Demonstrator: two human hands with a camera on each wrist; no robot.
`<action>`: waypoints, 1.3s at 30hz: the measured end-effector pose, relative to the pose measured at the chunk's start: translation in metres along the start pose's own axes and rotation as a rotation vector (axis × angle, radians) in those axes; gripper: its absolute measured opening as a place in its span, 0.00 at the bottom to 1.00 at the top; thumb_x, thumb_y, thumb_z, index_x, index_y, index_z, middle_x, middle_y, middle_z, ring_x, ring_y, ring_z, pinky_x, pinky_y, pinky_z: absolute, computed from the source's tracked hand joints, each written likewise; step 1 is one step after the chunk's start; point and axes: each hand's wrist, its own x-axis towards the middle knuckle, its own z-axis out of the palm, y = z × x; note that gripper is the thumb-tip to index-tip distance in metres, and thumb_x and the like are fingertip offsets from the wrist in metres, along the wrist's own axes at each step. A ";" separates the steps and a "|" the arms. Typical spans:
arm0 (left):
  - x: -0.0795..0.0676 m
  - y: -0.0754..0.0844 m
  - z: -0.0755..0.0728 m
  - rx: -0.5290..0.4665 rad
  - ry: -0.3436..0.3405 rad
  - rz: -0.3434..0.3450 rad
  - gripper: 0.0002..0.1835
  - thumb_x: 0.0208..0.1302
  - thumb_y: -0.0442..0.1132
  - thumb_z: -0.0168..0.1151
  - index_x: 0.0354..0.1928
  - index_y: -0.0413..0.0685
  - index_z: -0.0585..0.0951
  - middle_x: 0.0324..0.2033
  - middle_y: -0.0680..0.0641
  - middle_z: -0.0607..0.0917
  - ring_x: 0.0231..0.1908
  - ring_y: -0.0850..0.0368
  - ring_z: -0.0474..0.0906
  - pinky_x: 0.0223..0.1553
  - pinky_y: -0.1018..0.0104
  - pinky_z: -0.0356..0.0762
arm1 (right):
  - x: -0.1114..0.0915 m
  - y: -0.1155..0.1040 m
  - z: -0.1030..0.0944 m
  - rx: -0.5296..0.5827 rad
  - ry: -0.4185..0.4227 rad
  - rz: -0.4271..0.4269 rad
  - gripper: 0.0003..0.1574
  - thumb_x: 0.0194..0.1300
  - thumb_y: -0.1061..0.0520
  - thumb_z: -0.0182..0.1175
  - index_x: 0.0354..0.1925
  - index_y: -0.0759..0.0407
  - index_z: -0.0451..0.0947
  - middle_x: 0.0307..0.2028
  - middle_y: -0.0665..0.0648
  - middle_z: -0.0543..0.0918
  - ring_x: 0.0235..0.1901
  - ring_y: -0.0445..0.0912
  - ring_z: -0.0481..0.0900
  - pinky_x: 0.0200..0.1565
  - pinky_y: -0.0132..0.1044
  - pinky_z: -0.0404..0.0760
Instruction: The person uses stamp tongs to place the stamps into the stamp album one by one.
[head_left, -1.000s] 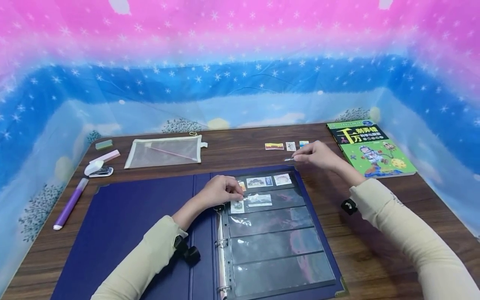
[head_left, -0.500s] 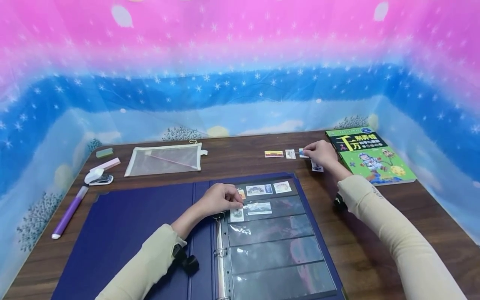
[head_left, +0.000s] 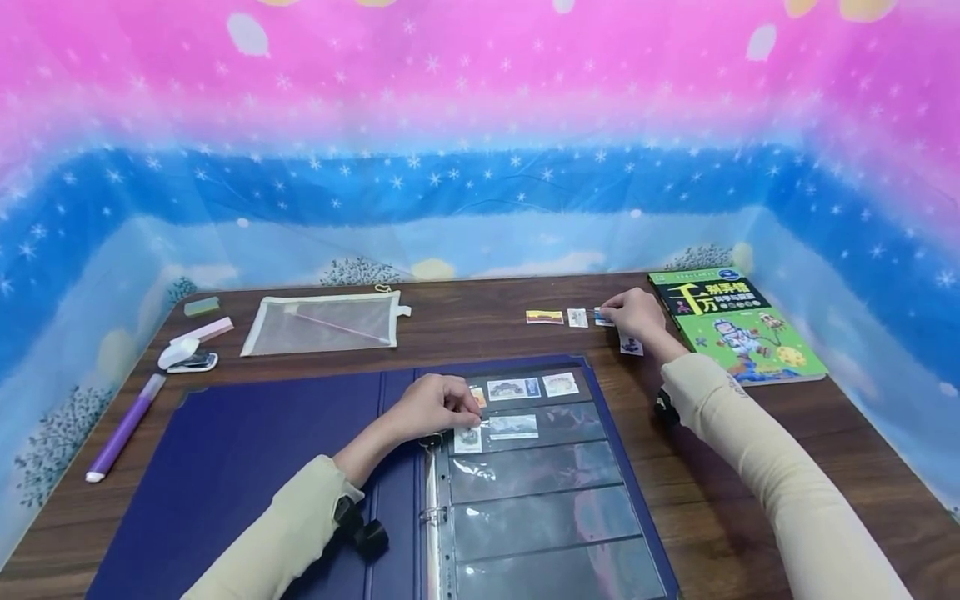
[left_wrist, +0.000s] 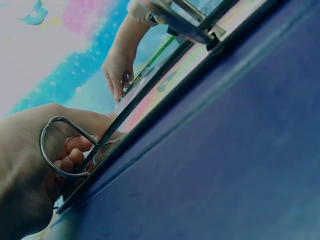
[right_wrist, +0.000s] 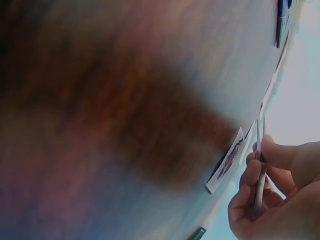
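Tweezers (right_wrist: 258,192) are pinched in my right hand (head_left: 636,317), their tips pointing left over a blue-and-white stamp (head_left: 601,321) on the table. Close by lie a red-and-yellow stamp (head_left: 543,317), a pale stamp (head_left: 577,318) and another stamp (head_left: 632,346), partly under the hand. My left hand (head_left: 429,408) has thumb and fingers bent at a clear pocket of the black stamp page (head_left: 540,517), beside a small stamp (head_left: 468,440). In the left wrist view, a metal binder ring (left_wrist: 44,145) passes in front of that hand. Several stamps fill the top two rows.
The open blue binder (head_left: 262,467) covers the table's front middle. A green book (head_left: 738,329) lies right. Behind are a mesh zip pouch (head_left: 322,325), a pink-and-white eraser-like block (head_left: 202,331), a small green block (head_left: 202,307), a white stapler (head_left: 187,357) and a purple marker (head_left: 127,427).
My right hand, with the tweezers, has moved slightly right to the blue-and-white stamp, uncovering part of the stamp beneath it. My left hand stays at the page. The head view has tilted up.
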 end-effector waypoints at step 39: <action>0.004 0.000 0.000 -0.015 -0.008 0.029 0.03 0.56 0.42 0.66 0.28 0.54 0.85 0.26 0.53 0.81 0.19 0.65 0.68 0.26 0.73 0.67 | -0.078 -0.036 -0.007 0.185 -0.023 -0.198 0.14 0.63 0.51 0.59 0.42 0.56 0.85 0.43 0.60 0.85 0.37 0.50 0.80 0.33 0.35 0.70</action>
